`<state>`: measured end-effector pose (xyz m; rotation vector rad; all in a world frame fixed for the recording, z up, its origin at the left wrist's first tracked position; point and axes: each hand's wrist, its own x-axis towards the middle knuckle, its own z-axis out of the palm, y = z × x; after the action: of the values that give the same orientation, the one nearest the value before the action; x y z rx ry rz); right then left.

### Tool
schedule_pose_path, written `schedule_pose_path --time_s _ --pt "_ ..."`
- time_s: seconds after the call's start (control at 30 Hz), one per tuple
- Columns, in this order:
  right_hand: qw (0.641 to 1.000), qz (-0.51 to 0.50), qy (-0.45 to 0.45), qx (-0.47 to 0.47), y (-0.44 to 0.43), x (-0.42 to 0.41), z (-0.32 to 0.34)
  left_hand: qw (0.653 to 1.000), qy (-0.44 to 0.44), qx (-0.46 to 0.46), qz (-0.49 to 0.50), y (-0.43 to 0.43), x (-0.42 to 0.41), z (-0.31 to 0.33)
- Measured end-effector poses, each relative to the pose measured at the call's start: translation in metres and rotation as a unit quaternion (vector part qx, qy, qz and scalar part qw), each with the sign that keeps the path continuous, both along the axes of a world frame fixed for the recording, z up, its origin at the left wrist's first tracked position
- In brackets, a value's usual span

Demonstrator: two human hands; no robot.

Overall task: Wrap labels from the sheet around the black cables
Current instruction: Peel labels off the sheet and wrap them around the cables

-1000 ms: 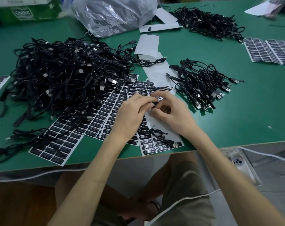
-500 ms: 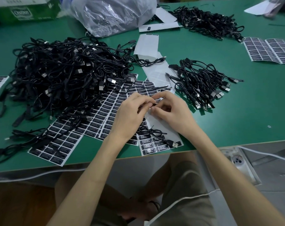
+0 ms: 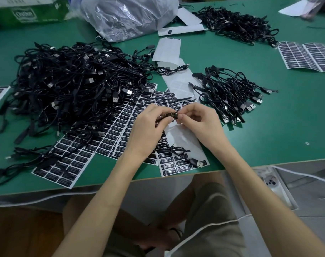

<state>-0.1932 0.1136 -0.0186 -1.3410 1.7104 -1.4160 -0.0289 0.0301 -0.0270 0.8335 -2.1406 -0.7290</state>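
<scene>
My left hand and my right hand meet above the label sheets at the table's near middle. Between their fingertips sits a black label, pinched from both sides around the thin controller part of a black cable. That cable trails down under my hands to a USB plug lying on a partly peeled sheet. A big heap of black cables lies to the left, a smaller bundle to the right.
A third cable pile and a clear plastic bag lie at the back. More label sheets sit at the far right, a green box at the back left. The table's near edge runs just below my wrists.
Both hands have lifted slightly off the sheet, and the label between my fingertips now shows stretched out flat along the cable.
</scene>
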Motion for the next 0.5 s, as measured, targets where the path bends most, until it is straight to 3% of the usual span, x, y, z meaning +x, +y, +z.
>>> schedule_pose_path --time_s 0.17,0.5 --pt "0.999 0.001 -0.036 -0.008 0.0009 -0.0006 -0.0006 1.000 -0.004 -0.001 0.011 -0.0002 0.0000 -0.0011" --pt "1.000 -0.011 0.015 -0.005 -0.0010 0.0016 -0.0014 1.000 -0.010 -0.004 0.000 0.0006 0.0016 -0.0024"
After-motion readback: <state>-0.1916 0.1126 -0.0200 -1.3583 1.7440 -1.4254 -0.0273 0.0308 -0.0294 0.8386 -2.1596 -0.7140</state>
